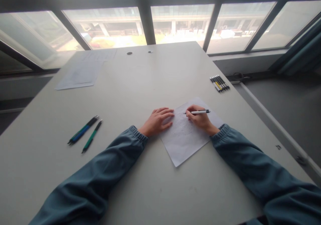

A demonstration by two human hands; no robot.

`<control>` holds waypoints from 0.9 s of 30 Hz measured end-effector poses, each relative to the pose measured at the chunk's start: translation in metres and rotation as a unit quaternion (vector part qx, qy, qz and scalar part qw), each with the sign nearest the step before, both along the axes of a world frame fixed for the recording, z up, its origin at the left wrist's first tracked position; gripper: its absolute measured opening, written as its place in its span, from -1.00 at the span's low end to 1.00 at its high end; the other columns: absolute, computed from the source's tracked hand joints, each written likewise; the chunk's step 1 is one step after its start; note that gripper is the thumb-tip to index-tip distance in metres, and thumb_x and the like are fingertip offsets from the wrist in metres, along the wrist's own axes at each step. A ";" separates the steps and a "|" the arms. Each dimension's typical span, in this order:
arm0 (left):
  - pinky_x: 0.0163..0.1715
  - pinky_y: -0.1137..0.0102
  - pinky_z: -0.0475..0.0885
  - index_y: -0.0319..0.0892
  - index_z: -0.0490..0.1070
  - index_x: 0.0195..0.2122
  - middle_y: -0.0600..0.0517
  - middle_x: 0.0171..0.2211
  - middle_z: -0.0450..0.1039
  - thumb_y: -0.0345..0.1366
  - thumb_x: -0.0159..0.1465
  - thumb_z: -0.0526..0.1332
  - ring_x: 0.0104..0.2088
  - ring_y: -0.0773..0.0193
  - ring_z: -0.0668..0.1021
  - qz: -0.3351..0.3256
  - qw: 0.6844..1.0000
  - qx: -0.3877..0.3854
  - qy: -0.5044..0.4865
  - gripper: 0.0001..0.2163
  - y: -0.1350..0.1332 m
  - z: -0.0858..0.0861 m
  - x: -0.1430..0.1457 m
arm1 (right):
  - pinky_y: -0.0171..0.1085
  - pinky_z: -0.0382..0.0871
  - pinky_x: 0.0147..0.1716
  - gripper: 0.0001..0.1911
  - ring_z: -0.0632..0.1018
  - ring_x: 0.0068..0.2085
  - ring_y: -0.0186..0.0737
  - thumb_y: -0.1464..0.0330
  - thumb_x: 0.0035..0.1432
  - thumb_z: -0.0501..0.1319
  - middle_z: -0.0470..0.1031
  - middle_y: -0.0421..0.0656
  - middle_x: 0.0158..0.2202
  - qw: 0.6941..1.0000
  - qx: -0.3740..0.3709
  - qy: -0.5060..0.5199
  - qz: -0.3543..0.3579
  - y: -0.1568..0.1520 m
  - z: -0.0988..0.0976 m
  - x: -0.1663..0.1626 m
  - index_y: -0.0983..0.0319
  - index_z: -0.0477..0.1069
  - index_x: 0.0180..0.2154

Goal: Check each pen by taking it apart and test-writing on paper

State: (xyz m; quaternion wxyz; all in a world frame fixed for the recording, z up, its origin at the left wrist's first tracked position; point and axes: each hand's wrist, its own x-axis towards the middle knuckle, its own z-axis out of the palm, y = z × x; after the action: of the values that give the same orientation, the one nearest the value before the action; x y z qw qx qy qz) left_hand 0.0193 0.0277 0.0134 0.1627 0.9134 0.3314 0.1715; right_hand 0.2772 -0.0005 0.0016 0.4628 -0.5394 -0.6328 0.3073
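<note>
Sheet of white paper [187,148] lies beneath the right hand [200,119], set askew on the white table [150,188], one corner aimed back toward the body; faint marks on it left of and nearer than the grip. White-and-black pen [200,111] sits in the right hand, tip out to the left, rear end projecting right past the knuckles. Right grip: thumb and fingers closed about the barrel near the tip; cannot tell whether the tip meets the paper. Left hand [158,121], left of the grip: palm down, fingers slightly spread, fingertips over the sheet's left edge, nothing grasped. Beyond the grip and to the right, a row of pens [220,83], side by side. Well left, a green pen [92,136] beside a blue-and-green pen cluster [83,130]. Far left beyond, loose papers [80,73].
</note>
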 end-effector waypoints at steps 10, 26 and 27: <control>0.21 0.07 0.22 0.02 0.45 0.10 -0.01 0.25 0.39 -0.15 0.34 0.22 0.27 0.02 0.35 0.002 1.000 -0.001 0.005 -0.68 0.000 0.001 0.000 | -0.30 0.33 -0.46 -0.82 0.48 -0.50 -0.27 0.27 0.18 0.27 0.51 -0.19 -0.54 0.999 0.014 -0.050 0.014 0.002 -0.003 0.000 0.22 0.48 -0.43; 0.22 0.08 0.24 0.03 0.44 0.11 0.03 0.25 0.39 -0.14 0.35 0.21 0.28 0.05 0.35 0.006 1.000 0.003 0.009 -0.68 -0.001 0.003 0.000 | -0.29 0.33 -0.44 -0.79 0.48 -0.48 -0.26 0.23 0.18 0.27 0.50 -0.18 -0.53 0.998 0.026 -0.033 -0.040 0.002 -0.004 0.000 0.22 0.46 -0.42; 0.22 0.07 0.24 0.03 0.44 0.11 0.02 0.25 0.39 -0.15 0.35 0.21 0.28 0.05 0.35 0.005 1.000 0.004 0.008 -0.68 -0.001 0.002 0.000 | -0.29 0.34 -0.44 -0.78 0.48 -0.47 -0.26 0.22 0.19 0.27 0.51 -0.18 -0.51 0.998 0.031 -0.023 -0.052 0.002 -0.004 0.000 0.22 0.46 -0.41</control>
State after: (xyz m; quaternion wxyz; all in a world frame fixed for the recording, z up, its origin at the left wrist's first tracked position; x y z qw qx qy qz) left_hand 0.0193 0.0269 0.0159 0.1558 0.9137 0.3366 0.1658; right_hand 0.2776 0.0019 -0.0020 0.4801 -0.5642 -0.6233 0.2504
